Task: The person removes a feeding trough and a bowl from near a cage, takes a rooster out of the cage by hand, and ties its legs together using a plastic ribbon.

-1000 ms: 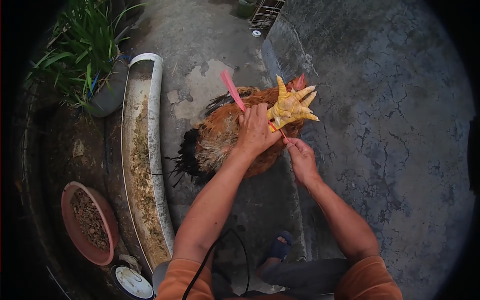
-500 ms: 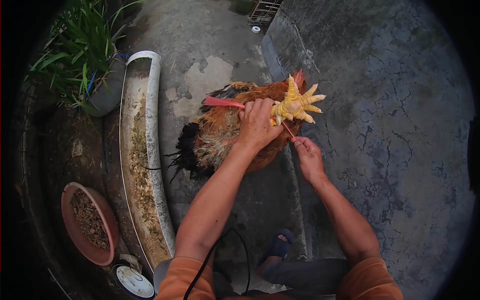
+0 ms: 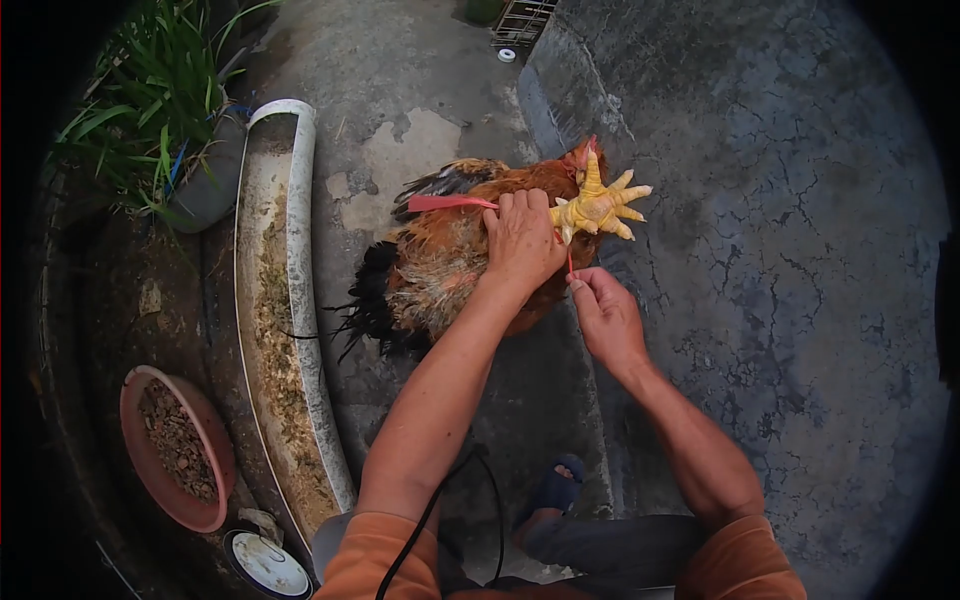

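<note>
A brown chicken (image 3: 445, 245) with black tail feathers lies on the concrete, its head toward the top right. My left hand (image 3: 525, 240) is wrapped round its legs, and the yellow feet (image 3: 602, 205) stick out to the right with toes spread. A red strip (image 3: 450, 202) runs out flat on the left side of that hand. Below the feet, my right hand (image 3: 608, 318) pinches the thin, taut end of a red strip between thumb and fingertips. The stretch of strip around the legs is hidden under my left hand.
A long half-pipe trough (image 3: 302, 250) lies to the left, beside a potted plant (image 3: 205, 190). A pink basin (image 3: 215, 440) with crumbly contents and a white lid (image 3: 268, 565) are at lower left. A small white roll (image 3: 506, 55) lies near a wire rack (image 3: 522, 22).
My right hand has moved slightly down and left, and the strip it pulls now points more steeply downward. The chicken's head shows more beside the feet. My left hand keeps its hold.
</note>
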Motion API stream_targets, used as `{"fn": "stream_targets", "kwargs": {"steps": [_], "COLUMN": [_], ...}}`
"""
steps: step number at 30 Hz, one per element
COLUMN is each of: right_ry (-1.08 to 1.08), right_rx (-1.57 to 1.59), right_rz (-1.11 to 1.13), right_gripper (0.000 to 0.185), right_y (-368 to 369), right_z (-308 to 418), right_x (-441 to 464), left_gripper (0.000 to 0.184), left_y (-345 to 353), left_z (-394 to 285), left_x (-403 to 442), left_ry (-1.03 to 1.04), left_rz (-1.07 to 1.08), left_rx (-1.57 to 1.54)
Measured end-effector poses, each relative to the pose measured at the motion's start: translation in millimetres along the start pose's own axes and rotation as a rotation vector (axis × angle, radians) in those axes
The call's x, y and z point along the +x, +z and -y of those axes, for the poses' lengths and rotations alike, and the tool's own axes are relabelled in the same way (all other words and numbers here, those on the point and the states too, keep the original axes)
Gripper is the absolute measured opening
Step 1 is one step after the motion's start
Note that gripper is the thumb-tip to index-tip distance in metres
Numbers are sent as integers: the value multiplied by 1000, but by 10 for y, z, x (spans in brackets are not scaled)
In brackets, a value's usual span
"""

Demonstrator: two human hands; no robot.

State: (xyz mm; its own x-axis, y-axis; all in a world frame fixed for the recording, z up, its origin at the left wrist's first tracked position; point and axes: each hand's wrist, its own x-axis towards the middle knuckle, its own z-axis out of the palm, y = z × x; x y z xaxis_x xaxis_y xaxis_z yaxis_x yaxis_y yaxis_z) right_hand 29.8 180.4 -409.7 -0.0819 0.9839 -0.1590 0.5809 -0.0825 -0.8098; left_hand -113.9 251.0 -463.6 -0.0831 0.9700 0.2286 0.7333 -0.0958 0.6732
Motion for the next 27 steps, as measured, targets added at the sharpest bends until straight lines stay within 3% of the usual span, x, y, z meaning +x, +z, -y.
{"fn": "stream_targets", "kwargs": {"steps": [2,4,6,7,8,9,10,12,14,15,18,22,27], "right_ry": [-191,-177,-240,-248,-295,-338,-346,-1129,-1125,-939,-824,-930,-806], "right_rx": [-313,-372,-802,-803,-1006,-1206,-1205,-1340,-1300,-1169,-1167,-1230,-1194], "right_rz": [-36,-15,155,158,277,398,403,437,494,646,616,551,554], "right_gripper": [22,21,14,14,13,12,12,12,15,15,13,19,22], "right_y": [28,27,39,59,91,129,136,52,-19,-9,52,55,-104], "right_z": [180,480,697,794,889,954,971,936,942,968,904,568,712], "right_x": [4,39,143,215,305,401,536,862,1109,1172,1077,1016,915], "left_gripper": [47,46,46,47,47,47,47,49,51,50,41,39,37], "left_y": [13,102,307,307,304,248,204,133,61,37,83,142,158], "left_z": [-27,37,180,209,237,227,219,184,174,205,333,321,267], "left_x": [-7,-25,-30,-19,-33,-86,-134,-183,-212,-217,-303,-513,-547], "left_ry": [16,78,102,128,123,143,161,116,88,78,71,151,253], "left_rz": [5,-50,-68,-86,-94,-98,-103,-77,-81,-33,-27,-43,-70], "left_rx": [32,30,20,13,18,-108,-235,-229,-500,-532,-674,-419,-436]}}
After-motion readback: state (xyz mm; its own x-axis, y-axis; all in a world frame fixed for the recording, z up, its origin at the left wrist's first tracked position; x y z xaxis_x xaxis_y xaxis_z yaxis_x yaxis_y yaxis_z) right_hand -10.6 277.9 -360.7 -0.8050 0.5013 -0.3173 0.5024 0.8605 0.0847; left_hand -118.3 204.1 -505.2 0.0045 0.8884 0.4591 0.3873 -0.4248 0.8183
